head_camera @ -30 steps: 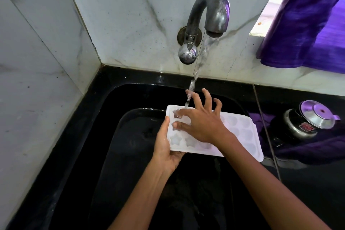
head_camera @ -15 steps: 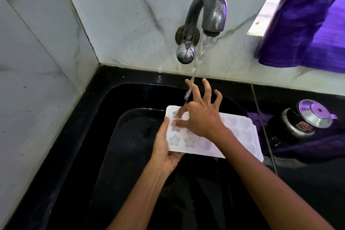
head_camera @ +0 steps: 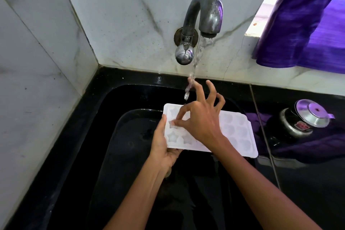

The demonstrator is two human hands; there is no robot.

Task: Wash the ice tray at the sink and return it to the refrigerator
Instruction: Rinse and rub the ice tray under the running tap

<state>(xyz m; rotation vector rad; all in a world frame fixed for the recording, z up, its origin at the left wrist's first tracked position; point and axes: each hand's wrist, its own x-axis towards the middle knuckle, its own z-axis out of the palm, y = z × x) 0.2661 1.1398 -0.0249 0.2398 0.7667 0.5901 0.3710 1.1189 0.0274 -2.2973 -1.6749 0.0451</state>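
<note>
My left hand (head_camera: 164,147) grasps the ice tray (head_camera: 237,132) by its end; my right hand (head_camera: 201,119) covers its middle cells, thumb and forefinger pinching inside one, contents indiscernible.

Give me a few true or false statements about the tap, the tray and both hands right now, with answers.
1. Water runs from the tap. True.
2. The left hand holds the tray by its left end. True.
3. The right hand is on the tap knob. False: its thumb and forefinger are at a cell of the tray.
4. The tray lies on the sink floor. False: it is held above it.
5. A kettle stands right of the sink. True.
</note>
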